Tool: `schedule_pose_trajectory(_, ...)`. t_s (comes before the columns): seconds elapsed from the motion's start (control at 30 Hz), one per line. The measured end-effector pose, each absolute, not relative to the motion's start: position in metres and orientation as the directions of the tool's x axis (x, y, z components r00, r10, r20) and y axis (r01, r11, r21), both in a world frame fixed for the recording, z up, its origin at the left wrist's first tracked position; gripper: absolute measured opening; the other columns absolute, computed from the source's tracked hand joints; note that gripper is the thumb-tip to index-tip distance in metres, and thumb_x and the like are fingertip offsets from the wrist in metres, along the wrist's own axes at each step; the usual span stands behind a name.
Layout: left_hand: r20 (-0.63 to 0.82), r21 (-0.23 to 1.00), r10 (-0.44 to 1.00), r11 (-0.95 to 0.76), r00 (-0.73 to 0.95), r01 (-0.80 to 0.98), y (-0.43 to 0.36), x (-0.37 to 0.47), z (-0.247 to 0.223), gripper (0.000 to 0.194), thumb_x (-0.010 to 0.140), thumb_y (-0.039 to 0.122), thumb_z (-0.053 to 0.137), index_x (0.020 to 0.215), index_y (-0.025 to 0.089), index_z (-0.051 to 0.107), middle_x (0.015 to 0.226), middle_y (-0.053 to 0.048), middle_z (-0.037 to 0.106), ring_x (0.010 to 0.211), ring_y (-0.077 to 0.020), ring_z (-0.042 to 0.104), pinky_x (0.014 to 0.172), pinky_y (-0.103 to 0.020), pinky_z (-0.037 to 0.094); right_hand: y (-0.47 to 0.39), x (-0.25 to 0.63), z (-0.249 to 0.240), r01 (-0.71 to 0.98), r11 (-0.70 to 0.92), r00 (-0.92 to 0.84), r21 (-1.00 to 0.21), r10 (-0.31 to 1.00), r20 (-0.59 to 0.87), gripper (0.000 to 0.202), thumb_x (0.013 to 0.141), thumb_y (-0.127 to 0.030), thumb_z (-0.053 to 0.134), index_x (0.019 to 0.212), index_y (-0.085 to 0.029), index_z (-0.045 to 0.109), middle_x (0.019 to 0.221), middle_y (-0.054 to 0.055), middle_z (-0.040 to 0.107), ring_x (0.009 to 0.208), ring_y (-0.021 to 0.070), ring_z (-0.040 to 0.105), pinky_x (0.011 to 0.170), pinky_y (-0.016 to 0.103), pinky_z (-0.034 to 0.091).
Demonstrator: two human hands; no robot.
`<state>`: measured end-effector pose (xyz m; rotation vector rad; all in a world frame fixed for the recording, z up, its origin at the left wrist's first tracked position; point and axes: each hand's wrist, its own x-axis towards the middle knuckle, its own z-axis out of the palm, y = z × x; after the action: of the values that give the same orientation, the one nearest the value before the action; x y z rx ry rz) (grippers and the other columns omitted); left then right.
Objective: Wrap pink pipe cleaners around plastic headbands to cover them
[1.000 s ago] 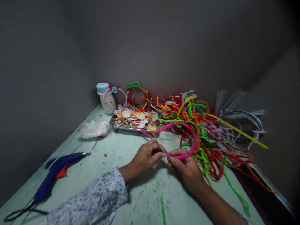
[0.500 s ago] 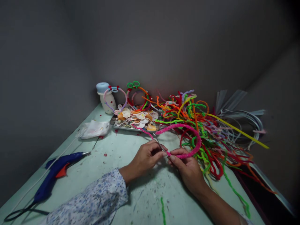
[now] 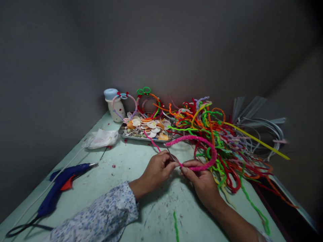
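Between my hands is a hoop-shaped headband (image 3: 214, 153), its curve wrapped in fuzzy bright pink pipe cleaner. A thin bare grey stretch of the band (image 3: 171, 154) shows by my left fingers. My left hand (image 3: 159, 168) is closed in a pinch at the spot where the pink wrapping ends. From behind that hand a loose tail of pink pipe cleaner (image 3: 152, 141) sticks up toward the tray. Thumb and fingers of my right hand (image 3: 202, 181) grip the wrapped part just to the right. The fingertips of both hands almost meet.
A metal tray (image 3: 141, 137) of shells stands behind, with decorated headbands (image 3: 136, 107) and a blue-lidded bottle (image 3: 115, 109). Tangled pipe cleaners (image 3: 209, 124) fill the right, beside bare white bands (image 3: 276, 132). A blue glue gun (image 3: 59, 188) and plastic packet (image 3: 102, 138) lie left.
The loose pink tail has swung a little, its lower part shifting left. The hoop's upper end has tilted slightly down and left. Both hands stay almost in place.
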<state>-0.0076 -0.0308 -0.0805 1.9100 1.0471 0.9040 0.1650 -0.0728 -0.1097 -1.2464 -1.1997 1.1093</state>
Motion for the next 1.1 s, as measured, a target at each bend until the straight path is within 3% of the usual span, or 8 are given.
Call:
schedule_pose_trajectory(0.2, 0.159, 0.915, 0.915, -0.277, 0.370, 0.292, -0.0336, -0.0054, -0.0836, 0.019, 0.084, 0.028, 0.059, 0.093, 0.013, 0.067, 0.082, -0.005, 0.065, 0.074, -0.0145, 0.059, 0.067, -0.024, 0.045, -0.0702, 0.1644, -0.1078, 0.140, 0.125, 0.097, -0.982, 0.986, 0.139, 0.019, 0.079, -0.038, 0.069, 0.082, -0.019, 0.065, 0.078, 0.002, 0.064, 0.071, 0.0169, 0.062, 0.067, 0.027, 0.051)
schedule_pose_trajectory(0.67, 0.115, 0.901, 0.920, -0.256, 0.375, 0.351, -0.0326, -0.0056, -0.0839, 0.020, 0.084, 0.031, 0.058, 0.086, 0.014, 0.067, 0.080, -0.005, 0.066, 0.071, -0.0155, 0.059, 0.064, -0.025, 0.044, -0.0695, 0.1630, -0.1061, 0.203, 0.166, 0.093, -0.965, 0.978, 0.188, 0.019, 0.080, -0.038, 0.067, 0.079, -0.019, 0.066, 0.078, 0.004, 0.064, 0.075, 0.0188, 0.060, 0.069, 0.030, 0.049)
schedule_pose_trajectory(1.1, -0.006, 0.955, 0.924, -0.108, 0.383, 0.276, -0.0326, -0.0029, -0.0812, 0.021, 0.082, 0.030, 0.057, 0.086, 0.012, 0.065, 0.080, -0.007, 0.068, 0.073, -0.0172, 0.061, 0.065, -0.026, 0.045, -0.0704, 0.1639, -0.1054, 0.233, 0.171, 0.100, -0.957, 0.975, 0.198, 0.017, 0.081, -0.037, 0.066, 0.079, -0.020, 0.066, 0.076, 0.002, 0.064, 0.073, 0.0181, 0.060, 0.068, 0.029, 0.049)
